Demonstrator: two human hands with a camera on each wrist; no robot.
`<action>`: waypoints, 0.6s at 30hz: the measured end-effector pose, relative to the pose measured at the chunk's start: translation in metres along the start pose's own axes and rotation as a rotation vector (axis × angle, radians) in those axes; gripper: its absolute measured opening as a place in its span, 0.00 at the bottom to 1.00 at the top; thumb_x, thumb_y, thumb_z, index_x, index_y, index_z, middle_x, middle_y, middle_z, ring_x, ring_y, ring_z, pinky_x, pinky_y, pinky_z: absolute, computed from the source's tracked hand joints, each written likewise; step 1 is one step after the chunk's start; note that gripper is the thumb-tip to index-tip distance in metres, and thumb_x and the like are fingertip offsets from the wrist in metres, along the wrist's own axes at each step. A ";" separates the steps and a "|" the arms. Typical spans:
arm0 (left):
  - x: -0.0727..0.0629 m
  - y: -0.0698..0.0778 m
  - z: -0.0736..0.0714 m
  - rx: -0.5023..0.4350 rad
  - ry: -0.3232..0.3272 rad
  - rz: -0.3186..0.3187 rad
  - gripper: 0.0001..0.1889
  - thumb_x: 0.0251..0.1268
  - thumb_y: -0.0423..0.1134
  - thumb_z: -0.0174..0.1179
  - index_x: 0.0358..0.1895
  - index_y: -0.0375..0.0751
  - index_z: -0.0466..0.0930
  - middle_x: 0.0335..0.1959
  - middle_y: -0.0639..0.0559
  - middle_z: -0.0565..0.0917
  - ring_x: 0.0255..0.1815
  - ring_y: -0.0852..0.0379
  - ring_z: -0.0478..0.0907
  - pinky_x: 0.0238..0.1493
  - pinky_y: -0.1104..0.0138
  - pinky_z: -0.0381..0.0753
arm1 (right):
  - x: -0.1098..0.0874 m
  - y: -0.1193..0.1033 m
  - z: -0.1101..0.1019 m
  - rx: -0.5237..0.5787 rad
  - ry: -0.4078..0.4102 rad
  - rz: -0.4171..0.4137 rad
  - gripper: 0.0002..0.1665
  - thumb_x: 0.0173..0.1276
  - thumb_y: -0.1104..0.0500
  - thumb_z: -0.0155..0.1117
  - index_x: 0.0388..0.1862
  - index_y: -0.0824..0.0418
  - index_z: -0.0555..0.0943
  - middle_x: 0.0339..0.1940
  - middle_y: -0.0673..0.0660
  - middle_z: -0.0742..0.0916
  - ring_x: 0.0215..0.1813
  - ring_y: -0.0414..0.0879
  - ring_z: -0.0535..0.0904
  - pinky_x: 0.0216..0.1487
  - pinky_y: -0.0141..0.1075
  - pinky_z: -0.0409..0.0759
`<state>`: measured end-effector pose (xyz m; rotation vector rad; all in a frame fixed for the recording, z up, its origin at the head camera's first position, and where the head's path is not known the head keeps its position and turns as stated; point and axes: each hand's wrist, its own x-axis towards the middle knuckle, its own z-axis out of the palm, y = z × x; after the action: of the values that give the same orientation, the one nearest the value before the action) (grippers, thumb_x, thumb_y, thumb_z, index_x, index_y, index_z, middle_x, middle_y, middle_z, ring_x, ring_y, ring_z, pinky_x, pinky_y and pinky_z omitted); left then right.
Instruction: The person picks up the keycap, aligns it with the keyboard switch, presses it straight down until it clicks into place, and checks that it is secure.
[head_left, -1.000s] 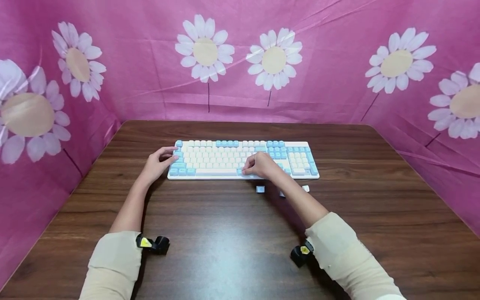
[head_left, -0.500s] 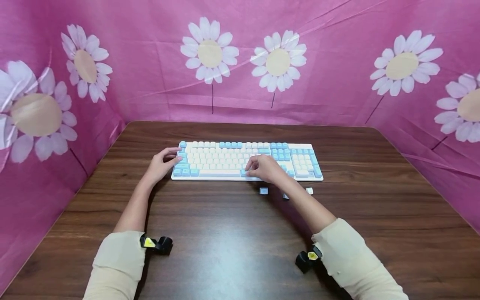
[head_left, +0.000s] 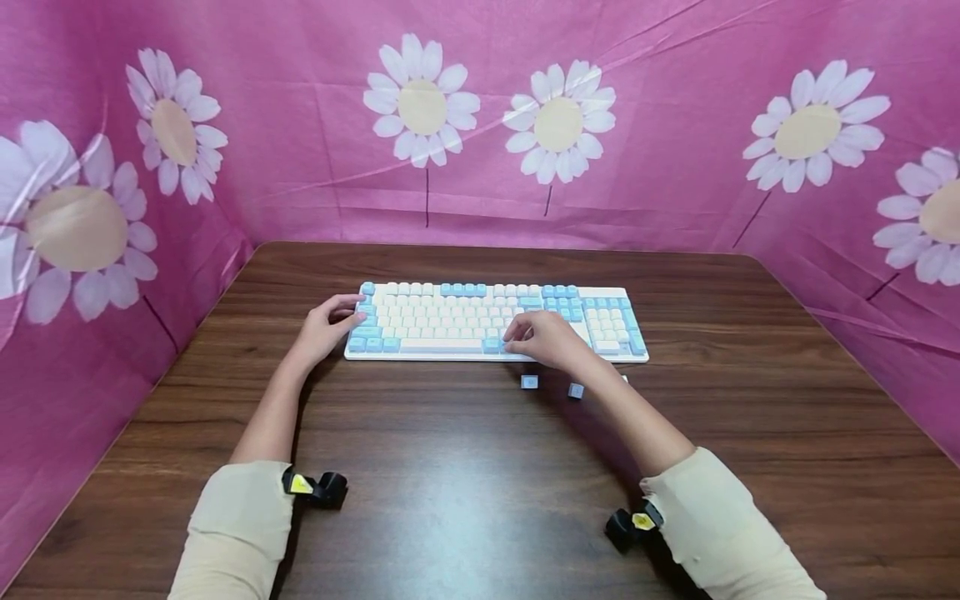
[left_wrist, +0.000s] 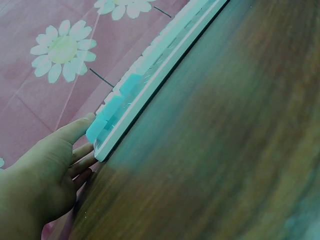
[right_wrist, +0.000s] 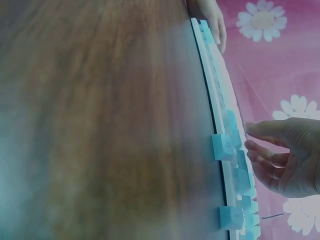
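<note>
A white and light-blue keyboard [head_left: 442, 344] lies across the far half of the table. My left hand [head_left: 318, 333] holds its left end, thumb on the blue edge keys and fingers beside the case; the thumb [left_wrist: 75, 129] shows in the left wrist view. My right hand [head_left: 547, 340] hovers at the bottom row, just right of a blue key [head_left: 492, 344], and hides the keys below it. In the right wrist view, the right hand's [right_wrist: 292, 155] thumb and fingers are bent and apart, with nothing between them. Two loose blue keycaps, one [head_left: 529, 382] and another [head_left: 576, 391], lie before the keyboard.
A third loose keycap [head_left: 626, 379], pale, is mostly hidden by the right forearm. The brown wooden table [head_left: 442, 467] stretches toward me. Behind it hangs a pink cloth [head_left: 480, 208] printed with daisies.
My right hand has shifted right along the bottom row, uncovering the blue key; its forearm now covers most of the pale keycap. The left hand stays at the keyboard's end.
</note>
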<state>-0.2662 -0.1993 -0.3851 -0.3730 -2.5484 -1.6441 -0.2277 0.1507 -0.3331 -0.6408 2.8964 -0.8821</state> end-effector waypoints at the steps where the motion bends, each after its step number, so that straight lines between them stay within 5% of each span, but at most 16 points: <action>1: 0.000 0.000 0.000 -0.001 -0.001 0.000 0.22 0.66 0.38 0.56 0.59 0.31 0.69 0.56 0.32 0.71 0.57 0.39 0.67 0.57 0.51 0.64 | -0.002 0.000 -0.001 -0.006 0.001 0.002 0.03 0.58 0.60 0.67 0.31 0.59 0.83 0.27 0.49 0.84 0.34 0.45 0.78 0.38 0.40 0.74; 18: 0.002 -0.003 0.000 0.020 0.003 0.004 0.21 0.66 0.39 0.56 0.59 0.33 0.70 0.55 0.34 0.73 0.56 0.41 0.68 0.56 0.52 0.65 | -0.025 0.006 -0.013 -0.037 0.038 -0.017 0.04 0.57 0.60 0.68 0.31 0.58 0.84 0.25 0.47 0.83 0.31 0.43 0.76 0.34 0.39 0.73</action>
<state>-0.2691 -0.2003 -0.3878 -0.3738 -2.5583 -1.6147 -0.2095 0.1719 -0.3278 -0.6595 2.9517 -0.8543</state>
